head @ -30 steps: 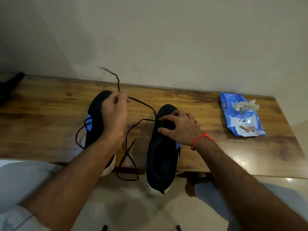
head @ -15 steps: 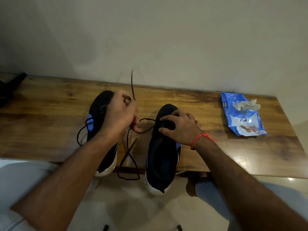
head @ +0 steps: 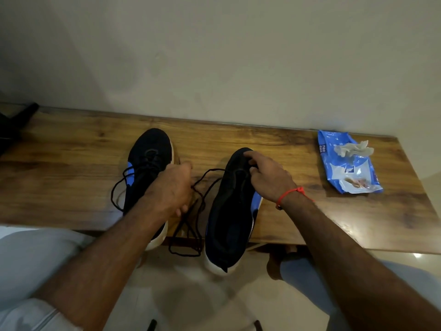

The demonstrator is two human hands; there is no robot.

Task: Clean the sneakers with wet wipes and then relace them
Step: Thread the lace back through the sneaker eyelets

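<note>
Setting: a wooden bench (head: 71,168) stood against a plain wall, seen from above.
Left sneaker: the black-and-blue left sneaker (head: 148,161) sat toe to the wall near the bench's middle, its heel over the front edge, already threaded with its own lace.
Right sneaker: the right sneaker (head: 232,211) lay just beside it, heel overhanging the front edge.
Lace: a loose black lace (head: 191,211) ran from the right sneaker's eyelets across the gap between the pair and hung over the front edge.
Left hand: the left hand (head: 171,187) was curled, pinching the lace.
Right hand: the right hand (head: 267,175), a red thread (head: 290,193) at its wrist, gripped the right sneaker's upper near the toe.
Wipes: a blue wet wipes pack (head: 346,168) lay near the bench's far right corner, a crumpled wipe (head: 350,150) on top.
</note>
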